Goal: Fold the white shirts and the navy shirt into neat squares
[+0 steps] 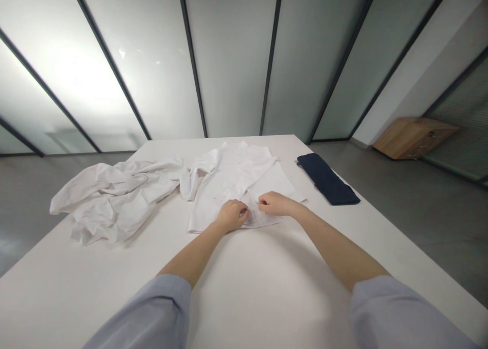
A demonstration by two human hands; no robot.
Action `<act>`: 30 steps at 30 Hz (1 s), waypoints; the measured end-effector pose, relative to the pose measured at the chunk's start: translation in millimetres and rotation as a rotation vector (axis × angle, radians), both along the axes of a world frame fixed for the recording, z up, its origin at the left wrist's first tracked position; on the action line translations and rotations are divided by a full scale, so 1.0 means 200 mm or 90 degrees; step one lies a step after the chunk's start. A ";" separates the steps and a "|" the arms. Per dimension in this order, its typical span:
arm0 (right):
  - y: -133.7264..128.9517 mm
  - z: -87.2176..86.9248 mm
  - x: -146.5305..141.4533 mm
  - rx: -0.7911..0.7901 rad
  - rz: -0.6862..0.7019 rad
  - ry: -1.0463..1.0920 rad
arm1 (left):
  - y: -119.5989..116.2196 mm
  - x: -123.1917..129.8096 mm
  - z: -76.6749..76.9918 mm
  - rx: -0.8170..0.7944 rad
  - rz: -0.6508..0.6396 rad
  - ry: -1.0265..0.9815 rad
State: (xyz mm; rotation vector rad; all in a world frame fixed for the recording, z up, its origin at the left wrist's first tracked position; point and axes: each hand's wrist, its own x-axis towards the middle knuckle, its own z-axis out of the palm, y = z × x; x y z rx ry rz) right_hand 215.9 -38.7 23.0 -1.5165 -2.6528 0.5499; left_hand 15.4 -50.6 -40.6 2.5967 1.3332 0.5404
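A white shirt (229,168) lies spread on the table in front of me, its hem toward me and one sleeve bent out to the left. My left hand (233,214) is closed at the lower front of the shirt, fingertips curled on the cloth near the hem. Just to its right, my right hand (276,203) is also closed, pinching the shirt's front. Between the two hands the fabric is slightly lifted and creased. The exact bit of cloth under the fingertips is partly hidden.
A crumpled heap of white cloth (118,196) lies at the left, hanging over the table's edge. Folded dark navy cloth (327,179) rests near the right edge of the white table (251,293). Beyond stand frosted glass panels (232,59) and a wooden cabinet (407,135).
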 end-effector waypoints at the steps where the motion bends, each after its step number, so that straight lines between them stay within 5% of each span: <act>1: -0.01 -0.01 -0.03 -0.014 0.021 0.000 | 0.00 0.00 0.00 0.001 -0.005 0.003; 8: -0.03 -0.13 -0.09 -0.109 0.083 0.141 | -0.01 0.00 0.01 0.001 0.009 0.025; 12: -0.01 -0.17 0.10 0.023 -0.008 0.152 | -0.03 0.00 0.02 0.017 -0.014 -0.024; 19: -0.02 -0.31 0.50 0.233 -0.125 -0.066 | -0.04 0.04 0.03 0.059 -0.038 -0.060; 30: 0.04 -0.34 0.61 0.265 -0.342 0.041 | 0.01 -0.01 -0.01 0.029 0.045 -0.031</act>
